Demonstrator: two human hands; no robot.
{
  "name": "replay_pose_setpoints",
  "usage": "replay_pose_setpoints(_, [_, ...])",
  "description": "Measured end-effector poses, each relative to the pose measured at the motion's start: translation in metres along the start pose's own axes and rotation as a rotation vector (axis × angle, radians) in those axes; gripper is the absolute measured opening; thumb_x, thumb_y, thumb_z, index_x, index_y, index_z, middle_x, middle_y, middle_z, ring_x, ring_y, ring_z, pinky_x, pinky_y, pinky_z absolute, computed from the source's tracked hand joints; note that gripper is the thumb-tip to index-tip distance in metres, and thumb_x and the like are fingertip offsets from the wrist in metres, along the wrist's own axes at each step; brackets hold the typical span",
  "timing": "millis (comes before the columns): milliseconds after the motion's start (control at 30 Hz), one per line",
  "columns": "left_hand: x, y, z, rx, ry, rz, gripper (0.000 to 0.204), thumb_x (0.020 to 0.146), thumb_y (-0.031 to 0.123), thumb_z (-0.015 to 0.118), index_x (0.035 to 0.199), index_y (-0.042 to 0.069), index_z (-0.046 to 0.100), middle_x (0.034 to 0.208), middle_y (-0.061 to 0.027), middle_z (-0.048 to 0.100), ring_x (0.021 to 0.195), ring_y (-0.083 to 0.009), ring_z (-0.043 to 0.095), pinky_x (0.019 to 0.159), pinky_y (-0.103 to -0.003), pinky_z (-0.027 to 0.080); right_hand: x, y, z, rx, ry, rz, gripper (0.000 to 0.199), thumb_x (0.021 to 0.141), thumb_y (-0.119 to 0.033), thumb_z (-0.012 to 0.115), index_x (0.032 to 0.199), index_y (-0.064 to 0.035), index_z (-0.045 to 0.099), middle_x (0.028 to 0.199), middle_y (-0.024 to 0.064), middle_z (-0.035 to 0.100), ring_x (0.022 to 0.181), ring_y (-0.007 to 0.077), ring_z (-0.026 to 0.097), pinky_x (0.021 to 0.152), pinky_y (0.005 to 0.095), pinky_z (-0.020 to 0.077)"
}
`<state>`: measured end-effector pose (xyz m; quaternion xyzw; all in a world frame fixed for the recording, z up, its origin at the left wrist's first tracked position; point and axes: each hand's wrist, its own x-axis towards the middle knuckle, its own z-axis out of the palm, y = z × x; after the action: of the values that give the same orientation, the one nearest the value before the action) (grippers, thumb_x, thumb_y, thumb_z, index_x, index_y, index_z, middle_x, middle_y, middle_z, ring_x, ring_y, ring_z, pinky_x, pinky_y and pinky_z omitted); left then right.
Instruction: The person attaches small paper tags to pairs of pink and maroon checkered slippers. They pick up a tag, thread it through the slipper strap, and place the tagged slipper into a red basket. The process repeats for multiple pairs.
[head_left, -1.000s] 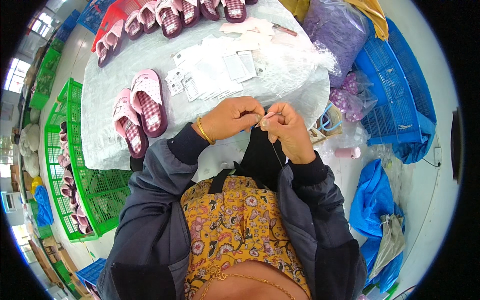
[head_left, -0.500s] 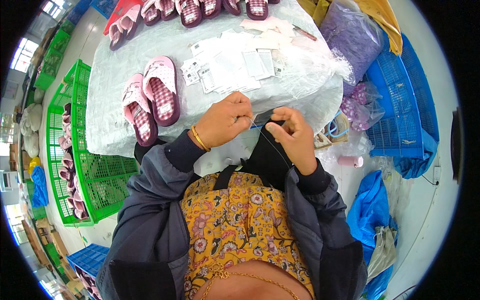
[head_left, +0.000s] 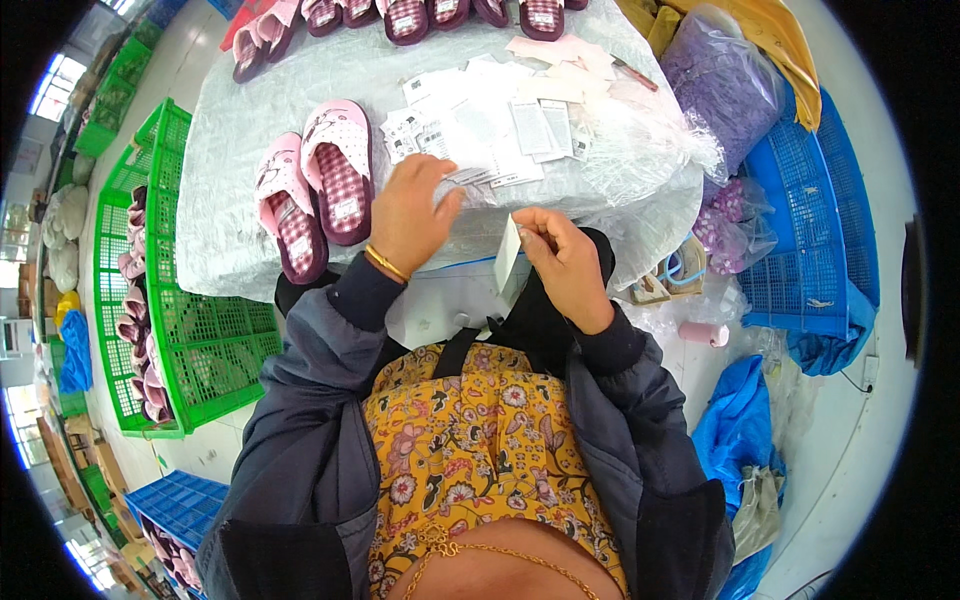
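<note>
My right hand (head_left: 566, 262) pinches a thin white card (head_left: 508, 258) between thumb and fingers; the card is held nearly edge-on, just off the near table edge. My left hand (head_left: 412, 208) is raised with thumb and fingers apart, holding nothing that I can see. It is beside a pair of pink slippers with dark soles and checked insoles: the right one (head_left: 340, 180) and the left one (head_left: 290, 210) lie side by side. Beyond my hands, several white printed cards (head_left: 470, 125) are spread in a loose pile.
More slippers (head_left: 405, 18) line the far table edge, near pink paper pieces (head_left: 570, 75) and a red-handled tool (head_left: 635, 73). Plastic sheeting covers the table (head_left: 225, 210). Left stands a green crate (head_left: 205, 350) with slippers; right, blue crates (head_left: 790, 230) and a purple-filled bag (head_left: 720, 80).
My hands have drawn apart; the thread stretched between them no longer shows. A white card is now in my right hand. My left hand has opened and moved toward the slippers.
</note>
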<state>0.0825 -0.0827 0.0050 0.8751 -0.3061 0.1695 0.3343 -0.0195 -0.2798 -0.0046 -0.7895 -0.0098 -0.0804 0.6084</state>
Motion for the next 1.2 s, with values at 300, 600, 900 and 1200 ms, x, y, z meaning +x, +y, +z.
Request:
replay_pose_setpoints(300, [0.000, 0.020, -0.007, -0.707, -0.376, -0.339, 0.014, 0.095, 0.012, 0.061, 0.101, 0.000, 0.065, 0.094, -0.0009, 0.063, 0.087, -0.0061, 0.054, 0.076, -0.023, 0.045, 0.013, -0.004, 0.015, 0.401, 0.008, 0.069, 0.023, 0.094, -0.004, 0.060, 0.115, -0.0005, 0.052, 0.089, 0.0026, 0.061, 0.079, 0.0056, 0.056, 0.070, 0.0218, 0.0468])
replay_pose_setpoints(600, [-0.011, 0.009, 0.008, -0.766, -0.446, -0.432, 0.013, 0.094, 0.014, 0.062, 0.094, 0.001, 0.063, 0.084, 0.0002, 0.061, 0.074, -0.0076, 0.052, 0.067, -0.024, 0.045, 0.012, -0.019, 0.009, -0.169, 0.083, -0.080, 0.028, 0.085, -0.007, 0.072, 0.109, -0.0029, 0.060, 0.089, 0.0061, 0.063, 0.070, 0.0100, 0.057, 0.062, 0.0245, 0.0468])
replay_pose_setpoints(900, [-0.009, 0.026, -0.002, -0.605, -0.306, -0.327, 0.013, 0.092, 0.012, 0.064, 0.096, 0.000, 0.062, 0.084, -0.0031, 0.060, 0.073, -0.0098, 0.052, 0.066, -0.025, 0.045, 0.017, -0.001, 0.015, 0.183, -0.044, 0.086, 0.023, 0.087, -0.007, 0.071, 0.108, -0.0021, 0.063, 0.085, 0.0055, 0.069, 0.070, 0.0064, 0.058, 0.063, 0.0236, 0.0493])
replay_pose_setpoints(1200, [0.013, -0.033, 0.017, 0.313, -0.081, 0.031, 0.042, 0.083, 0.023, 0.071, 0.116, 0.000, 0.061, 0.111, -0.0155, 0.058, 0.102, -0.0337, 0.055, 0.086, -0.042, 0.046, 0.017, -0.001, 0.013, 0.185, -0.018, 0.107, 0.012, 0.090, -0.006, 0.067, 0.101, -0.0010, 0.066, 0.083, -0.0010, 0.065, 0.075, 0.0036, 0.054, 0.067, 0.0200, 0.0460])
